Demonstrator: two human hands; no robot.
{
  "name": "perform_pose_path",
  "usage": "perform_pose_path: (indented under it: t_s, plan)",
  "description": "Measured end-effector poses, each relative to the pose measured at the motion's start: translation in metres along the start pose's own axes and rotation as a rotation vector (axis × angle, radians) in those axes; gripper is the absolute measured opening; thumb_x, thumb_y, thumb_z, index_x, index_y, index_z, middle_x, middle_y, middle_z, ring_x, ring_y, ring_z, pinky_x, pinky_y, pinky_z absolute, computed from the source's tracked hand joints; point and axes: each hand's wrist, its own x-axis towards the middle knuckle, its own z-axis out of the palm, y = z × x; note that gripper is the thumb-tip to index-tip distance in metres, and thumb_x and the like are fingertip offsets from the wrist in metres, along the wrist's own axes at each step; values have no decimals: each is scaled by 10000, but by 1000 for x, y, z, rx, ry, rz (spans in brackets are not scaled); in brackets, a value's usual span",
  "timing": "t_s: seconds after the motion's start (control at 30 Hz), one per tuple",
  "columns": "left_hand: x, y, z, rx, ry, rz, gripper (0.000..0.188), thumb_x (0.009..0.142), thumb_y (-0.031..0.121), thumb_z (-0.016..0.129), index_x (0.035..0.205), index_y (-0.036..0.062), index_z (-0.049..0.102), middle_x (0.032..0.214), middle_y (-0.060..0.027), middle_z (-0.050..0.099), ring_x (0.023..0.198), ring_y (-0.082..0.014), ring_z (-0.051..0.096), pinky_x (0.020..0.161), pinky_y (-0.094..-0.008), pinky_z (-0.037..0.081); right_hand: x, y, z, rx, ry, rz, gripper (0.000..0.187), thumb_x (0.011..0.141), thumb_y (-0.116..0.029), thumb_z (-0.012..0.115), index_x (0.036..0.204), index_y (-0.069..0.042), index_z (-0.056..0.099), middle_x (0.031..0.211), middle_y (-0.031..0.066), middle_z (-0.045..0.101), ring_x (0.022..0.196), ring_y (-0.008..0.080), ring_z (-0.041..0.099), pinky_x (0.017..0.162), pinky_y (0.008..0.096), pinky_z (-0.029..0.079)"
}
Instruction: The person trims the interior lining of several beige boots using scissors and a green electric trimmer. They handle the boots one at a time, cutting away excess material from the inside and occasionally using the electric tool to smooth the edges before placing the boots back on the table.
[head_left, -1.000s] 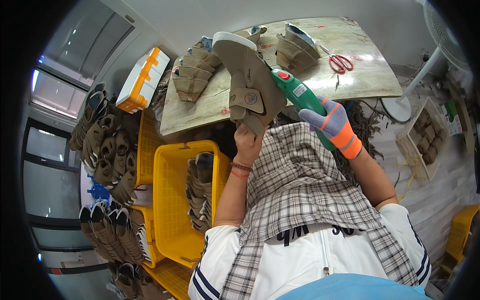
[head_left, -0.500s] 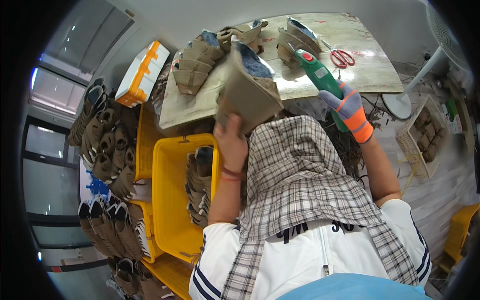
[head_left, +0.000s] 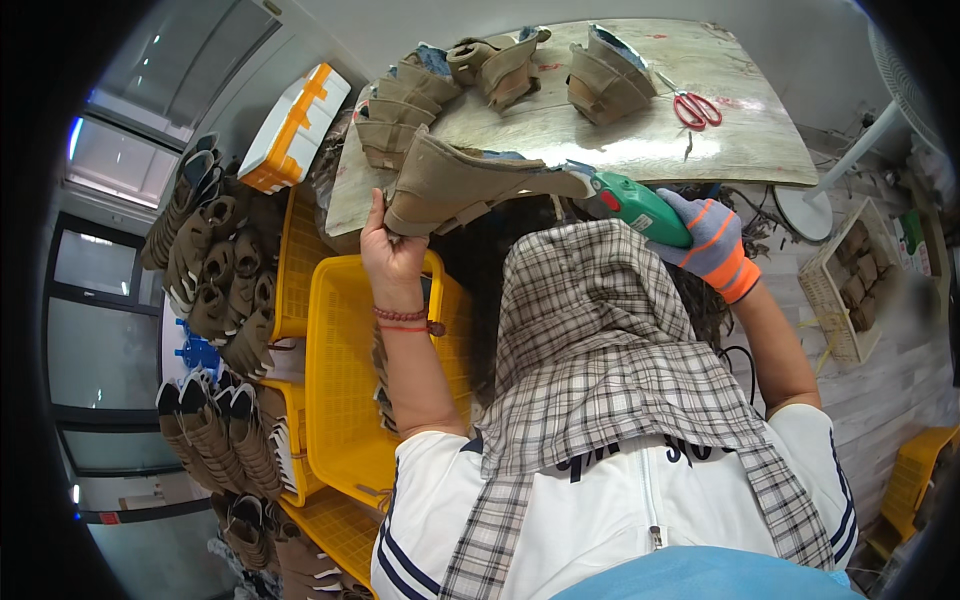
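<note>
Your left hand (head_left: 395, 255), bare, is grasping the broad end of a brown shoe upper (head_left: 455, 185), thumb raised along its outer side; the fingers behind the upper are partly hidden. The upper lies lengthwise before the left half of the near edge of the table (head_left: 545, 135), overlapping that edge in view; whether it touches the edge cannot be told.

Your right hand (head_left: 708, 235), gloved in grey and orange, has its fingers wrapped round the rear of a green hand tool (head_left: 638, 208), just off the near edge of the table at its right half. The tool's front end meets the narrow end of the upper in view — contact there cannot be confirmed.

On the table, a row of uppers (head_left: 400, 110) takes up the left edge, more uppers (head_left: 505, 75) sit toward the far edge, and a stacked group (head_left: 610, 80) stands right of the middle. Tabletop shows between these groups, giving a gap. Red-handled scissors (head_left: 697, 110) lie beside the stack, inward of the table's right edge.

A yellow basket (head_left: 335, 380) stands below the table's near left corner, close under your left forearm — little room there. A fan base (head_left: 805, 213) stands beyond the near right corner.
</note>
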Motion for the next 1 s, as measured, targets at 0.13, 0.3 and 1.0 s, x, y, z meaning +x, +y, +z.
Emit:
perform_pose_path:
  t_s: [0.13, 0.3, 1.0]
  plan:
    - [0, -5, 1, -3, 24, -10, 370, 924, 202, 514, 1181, -61, 473, 1216, -225, 523, 1147, -327, 502, 990, -475, 402, 6, -5, -2, 5, -52, -33, 601, 569, -285, 827, 1087, -71, 608, 780, 101, 632, 609, 262, 587, 555, 330, 480]
    - [2, -6, -2, -56, 10, -85, 336, 921, 185, 518, 1147, -62, 492, 1184, -218, 547, 1114, -326, 529, 974, -472, 421, 12, -11, 0, 46, -26, -70, 600, 570, -273, 826, 1090, -74, 605, 748, 95, 619, 589, 262, 571, 544, 330, 471]
    - [-4, -16, 6, -62, 118, -69, 332, 948, 119, 426, 1222, -67, 449, 1262, -248, 480, 1192, -348, 458, 1010, -489, 377, 30, -11, 10, 186, 22, -121, 547, 575, -314, 817, 1044, -98, 634, 678, 89, 609, 546, 259, 569, 512, 312, 460]
